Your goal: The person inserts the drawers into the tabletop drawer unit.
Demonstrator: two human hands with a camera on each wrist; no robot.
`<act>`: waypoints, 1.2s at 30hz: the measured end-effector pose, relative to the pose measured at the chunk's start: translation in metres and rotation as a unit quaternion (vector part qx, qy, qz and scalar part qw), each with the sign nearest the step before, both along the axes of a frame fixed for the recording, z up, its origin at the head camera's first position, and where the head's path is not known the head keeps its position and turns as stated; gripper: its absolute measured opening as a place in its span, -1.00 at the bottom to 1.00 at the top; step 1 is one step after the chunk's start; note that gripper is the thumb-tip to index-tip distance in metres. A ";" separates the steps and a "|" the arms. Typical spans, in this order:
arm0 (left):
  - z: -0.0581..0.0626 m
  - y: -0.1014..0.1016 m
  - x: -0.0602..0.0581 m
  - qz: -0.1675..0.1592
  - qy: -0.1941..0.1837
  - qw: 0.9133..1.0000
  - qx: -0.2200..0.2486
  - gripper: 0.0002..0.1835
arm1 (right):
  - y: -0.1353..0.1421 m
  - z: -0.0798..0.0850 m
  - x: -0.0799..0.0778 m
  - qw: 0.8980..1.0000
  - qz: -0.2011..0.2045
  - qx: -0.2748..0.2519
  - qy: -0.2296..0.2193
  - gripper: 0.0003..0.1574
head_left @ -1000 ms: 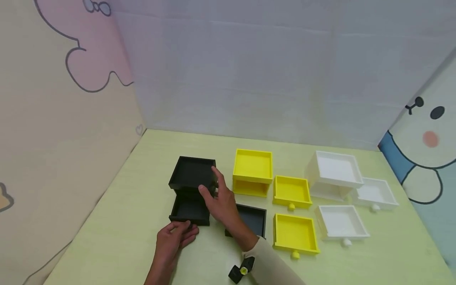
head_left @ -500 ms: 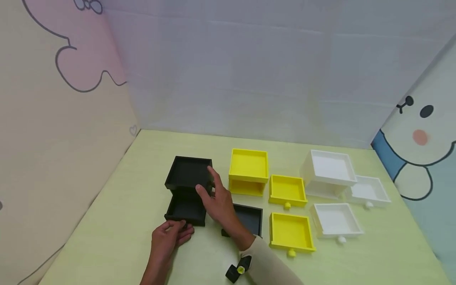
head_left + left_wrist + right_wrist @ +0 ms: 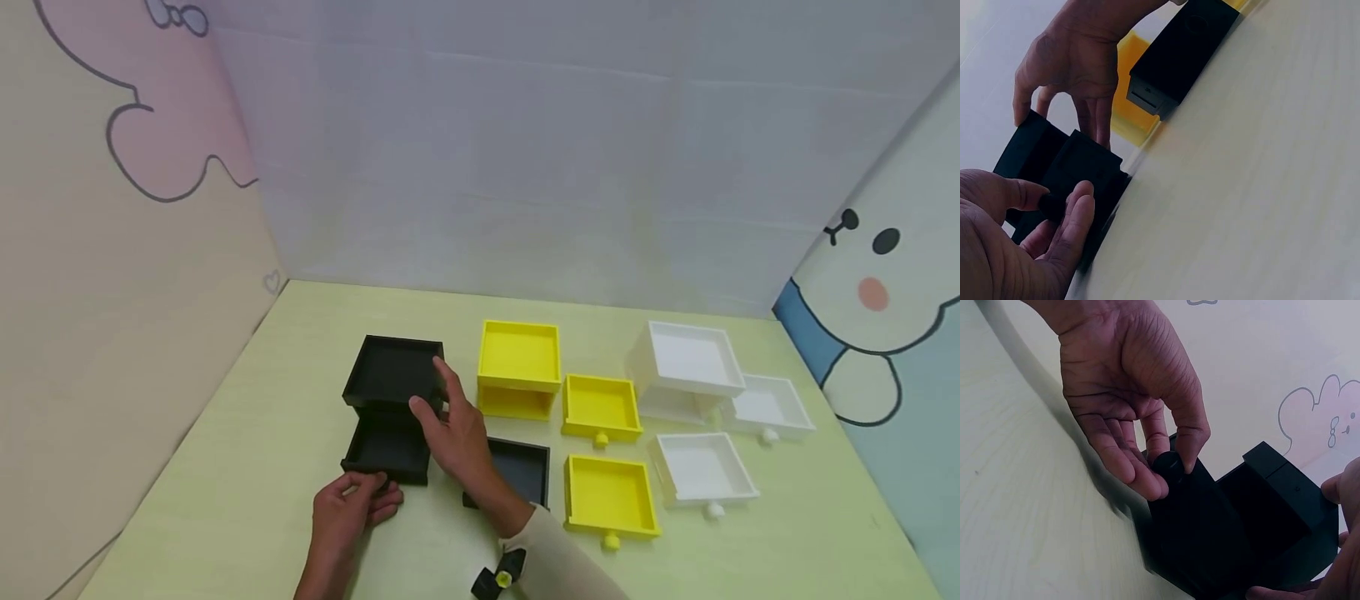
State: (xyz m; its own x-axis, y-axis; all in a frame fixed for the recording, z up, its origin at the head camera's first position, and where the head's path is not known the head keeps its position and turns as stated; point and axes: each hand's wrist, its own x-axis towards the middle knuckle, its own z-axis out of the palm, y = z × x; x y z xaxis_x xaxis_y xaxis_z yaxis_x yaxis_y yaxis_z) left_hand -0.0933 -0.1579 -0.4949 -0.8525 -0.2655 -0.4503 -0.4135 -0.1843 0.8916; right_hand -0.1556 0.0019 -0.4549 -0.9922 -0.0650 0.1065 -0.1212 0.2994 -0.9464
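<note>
A black cabinet (image 3: 393, 367) with a tray-like top stands at the left of the table. Its black drawer (image 3: 386, 450) sticks out of the front. With thumb and fingers, my left hand (image 3: 337, 517) pinches the drawer's round knob (image 3: 1169, 467). My right hand (image 3: 461, 442) holds the cabinet at its right front corner, thumb at the upper front edge and other fingers along the side, as the left wrist view (image 3: 1075, 69) also shows. A second black drawer (image 3: 521, 467) lies right of the cabinet, partly hidden by my right forearm.
Right of the black set stands a yellow cabinet (image 3: 519, 354) with two yellow drawers, one nearer (image 3: 611, 496) and one farther (image 3: 600, 404). Beyond it are a white cabinet (image 3: 693, 358) and two white drawers, one in front (image 3: 705, 467) and one beside it (image 3: 771, 404). Walls border the table.
The head view has shifted slightly, so everything sits a little farther left. Both hands keep their hold, and the drawer sticks out by about the same amount.
</note>
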 end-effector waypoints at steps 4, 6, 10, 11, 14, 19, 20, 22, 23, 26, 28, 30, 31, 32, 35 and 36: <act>0.000 0.002 0.001 0.001 0.011 1.000 0.008 -0.88 | 0.001 0.001 0.000 1.000 -0.005 0.001 0.000 -0.23; 0.000 0.002 0.000 0.002 0.019 1.000 0.016 -0.88 | 0.002 0.001 -0.001 1.000 -0.005 0.001 0.005 -0.24; 0.001 0.004 -0.001 0.004 0.025 0.999 0.034 -0.90 | 0.004 0.001 -0.004 1.000 -0.005 0.000 0.013 -0.24; 0.001 0.005 -0.001 0.004 0.026 0.999 0.036 -0.89 | 0.004 0.002 -0.004 1.000 -0.005 0.001 0.013 -0.24; 0.001 0.006 -0.002 0.008 0.032 0.999 0.034 -0.90 | 0.004 0.003 -0.004 1.000 -0.006 0.002 0.010 -0.24; 0.003 0.006 -0.003 0.017 0.047 0.999 0.022 -0.88 | 0.004 0.004 -0.005 1.000 -0.002 -0.002 0.002 -0.23; 0.003 0.005 -0.003 0.019 0.047 0.999 0.018 -0.88 | 0.004 0.004 -0.005 1.000 0.000 -0.003 -0.001 -0.23; 0.004 0.002 -0.003 0.022 0.045 0.999 0.009 -0.86 | 0.003 0.005 -0.004 1.000 0.002 -0.002 -0.003 -0.22; 0.005 0.001 -0.003 0.023 0.044 0.999 0.003 -0.86 | 0.003 0.004 -0.004 1.000 0.003 -0.003 -0.003 -0.22; 0.006 -0.003 -0.002 0.022 0.039 0.999 -0.003 -0.86 | 0.003 0.004 -0.004 1.000 0.003 -0.006 -0.001 -0.22; 0.005 -0.003 0.000 0.015 0.040 0.999 0.004 -0.88 | 0.004 0.003 -0.005 1.000 0.002 -0.008 0.002 -0.22; 0.004 -0.002 0.003 0.011 0.037 0.999 0.021 -0.91 | 0.004 0.003 -0.005 1.000 0.004 -0.011 0.003 -0.22; 0.003 -0.001 0.004 0.010 0.035 0.999 0.029 -0.92 | 0.004 0.003 -0.004 1.000 0.005 -0.011 0.001 -0.21; 0.002 0.000 0.005 0.011 0.034 0.999 0.035 -0.93 | 0.004 0.003 -0.004 1.000 0.008 -0.012 0.000 -0.21; 0.001 0.001 0.006 0.021 0.033 0.998 0.042 -0.93 | 0.004 0.002 -0.004 1.000 0.014 -0.014 -0.005 -0.21; 0.001 0.002 0.006 0.025 0.034 0.998 0.042 -0.93 | 0.004 0.002 -0.004 1.000 0.014 -0.011 -0.007 -0.21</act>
State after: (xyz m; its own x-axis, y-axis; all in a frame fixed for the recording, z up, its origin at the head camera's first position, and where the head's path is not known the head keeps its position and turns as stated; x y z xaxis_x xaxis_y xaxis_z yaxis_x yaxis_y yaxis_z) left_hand -0.0877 -0.1560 -0.4940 -0.8690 -0.2711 -0.4140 -0.3408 -0.2788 0.8979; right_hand -0.1593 0.0054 -0.4530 -0.9915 -0.0901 0.0941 -0.1155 0.2745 -0.9546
